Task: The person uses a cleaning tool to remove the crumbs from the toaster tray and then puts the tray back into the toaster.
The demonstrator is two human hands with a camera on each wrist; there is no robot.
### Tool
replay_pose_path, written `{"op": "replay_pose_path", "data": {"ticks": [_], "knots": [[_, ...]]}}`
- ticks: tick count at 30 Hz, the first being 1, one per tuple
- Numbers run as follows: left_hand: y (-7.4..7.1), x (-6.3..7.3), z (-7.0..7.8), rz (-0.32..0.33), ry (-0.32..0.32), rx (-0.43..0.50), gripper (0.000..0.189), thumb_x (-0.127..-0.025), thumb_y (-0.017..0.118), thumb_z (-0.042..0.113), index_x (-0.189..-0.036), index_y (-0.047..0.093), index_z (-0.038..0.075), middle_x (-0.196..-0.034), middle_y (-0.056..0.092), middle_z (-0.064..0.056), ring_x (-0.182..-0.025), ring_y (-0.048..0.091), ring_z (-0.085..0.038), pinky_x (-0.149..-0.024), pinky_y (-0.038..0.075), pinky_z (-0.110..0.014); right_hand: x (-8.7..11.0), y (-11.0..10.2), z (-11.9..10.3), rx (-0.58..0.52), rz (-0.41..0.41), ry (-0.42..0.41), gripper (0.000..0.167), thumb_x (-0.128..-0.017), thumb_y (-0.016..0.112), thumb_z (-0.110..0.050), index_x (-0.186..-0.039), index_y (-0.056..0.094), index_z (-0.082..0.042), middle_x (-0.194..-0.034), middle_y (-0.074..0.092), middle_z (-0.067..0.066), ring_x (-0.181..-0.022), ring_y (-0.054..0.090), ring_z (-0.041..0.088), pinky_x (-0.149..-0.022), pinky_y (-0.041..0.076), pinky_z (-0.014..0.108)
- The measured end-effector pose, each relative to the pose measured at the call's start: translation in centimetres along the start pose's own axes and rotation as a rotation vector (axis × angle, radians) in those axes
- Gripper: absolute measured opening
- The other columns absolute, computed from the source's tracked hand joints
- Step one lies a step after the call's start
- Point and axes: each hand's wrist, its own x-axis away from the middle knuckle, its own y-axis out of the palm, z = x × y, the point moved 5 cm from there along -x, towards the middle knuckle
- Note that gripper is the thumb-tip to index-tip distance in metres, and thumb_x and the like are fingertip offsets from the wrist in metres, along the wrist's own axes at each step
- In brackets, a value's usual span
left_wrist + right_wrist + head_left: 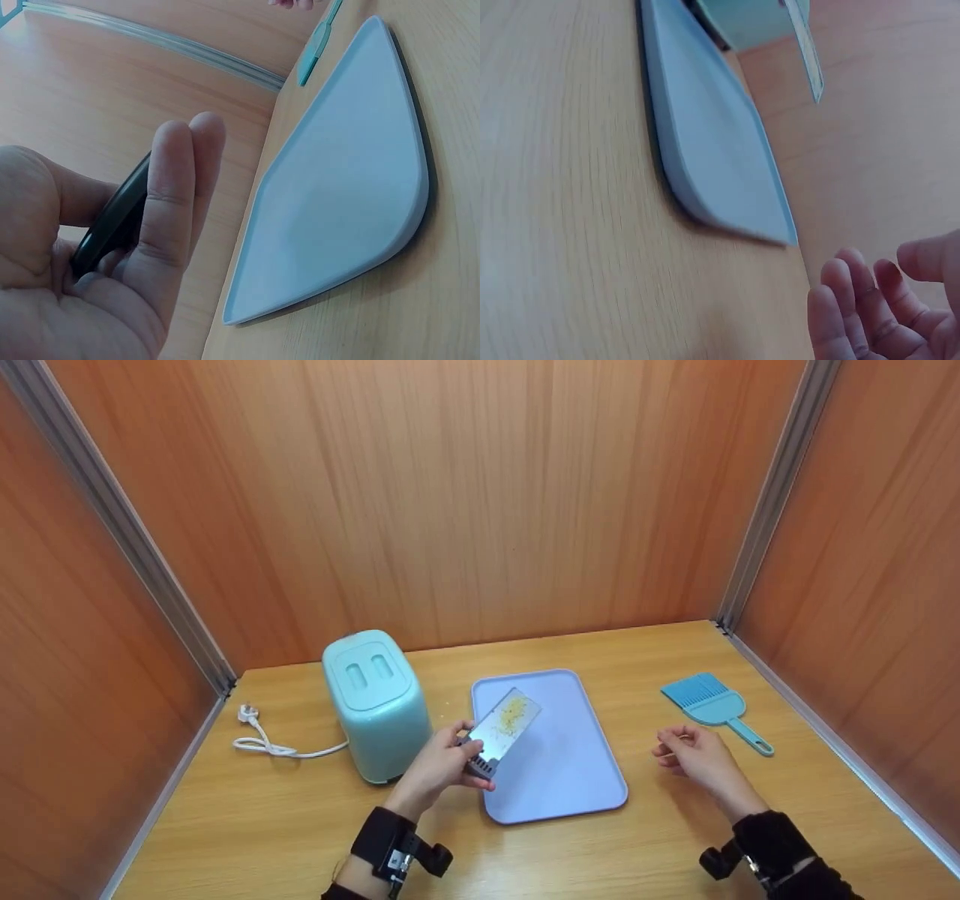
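My left hand (446, 757) grips the dark slotted end of a metal crumb tray (495, 744). Yellow crumbs (515, 714) lie scattered over its shiny far half. The crumb tray is held slanting above a lavender serving tray (555, 765), which overlaps it in the head view. From the left wrist, only the dark end (112, 217) shows between thumb and fingers. My right hand (697, 757) hovers over the table on the right, fingers loosely bent and holding nothing. Nearest to it is a blue brush and dustpan set (712, 705) with its handle pointing toward me.
A mint-green toaster (386, 727) with a lid on top stands left of the serving tray. Its white cord and plug (259, 735) lie further left. A few crumbs dot the table near the toaster. Wooden panels (495, 510) wall the table at the back and sides.
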Motion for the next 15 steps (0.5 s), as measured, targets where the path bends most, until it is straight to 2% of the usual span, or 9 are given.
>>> {"op": "replay_pose_path", "data": {"ticks": [4,8,12,15], "knots": [[-0.2,0.1,0.0,0.004,0.012,-0.009,0.026,-0.114,0.047,0.011,-0.139,0.041,0.007,-0.125,0.061,-0.026,-0.079,0.079,-0.026,-0.074,0.069,-0.035,-1.0,-2.7,0.8,0.176,0.059,-0.014,0.033,-0.113,0.055,-0.024,-0.125,0.059,0.007,-0.106,0.074,0.016,-0.091,0.071,0.018,-0.077,0.06,0.024],[-0.4,0.2,0.1,0.002,0.016,-0.017,0.027,-0.114,0.047,0.011,-0.14,0.039,0.008,-0.122,0.061,-0.025,-0.079,0.079,-0.026,-0.075,0.069,-0.036,-1.7,-5.0,1.7,0.305,0.101,0.014,0.039,-0.113,0.054,-0.031,-0.128,0.057,0.005,-0.119,0.068,0.025,-0.102,0.064,0.029,-0.074,0.054,0.026],[-0.6,0.3,0.1,0.008,0.011,-0.039,0.029,-0.114,0.048,0.013,-0.142,0.04,0.01,-0.122,0.061,-0.025,-0.08,0.079,-0.027,-0.079,0.07,-0.04,-2.3,-6.9,2.5,0.41,0.148,0.012,0.046,-0.112,0.054,-0.034,-0.134,0.054,0.007,-0.131,0.059,0.033,-0.112,0.059,0.041,-0.086,0.057,0.041],[-0.8,0.4,0.1,0.013,0.004,-0.048,0.03,-0.114,0.05,0.014,-0.143,0.041,0.011,-0.123,0.062,-0.024,-0.08,0.079,-0.027,-0.079,0.07,-0.041,-2.7,-8.1,3.1,0.489,0.181,0.005,0.053,-0.111,0.055,-0.034,-0.141,0.049,0.01,-0.139,0.051,0.04,-0.12,0.052,0.05,-0.099,0.052,0.056]]}}
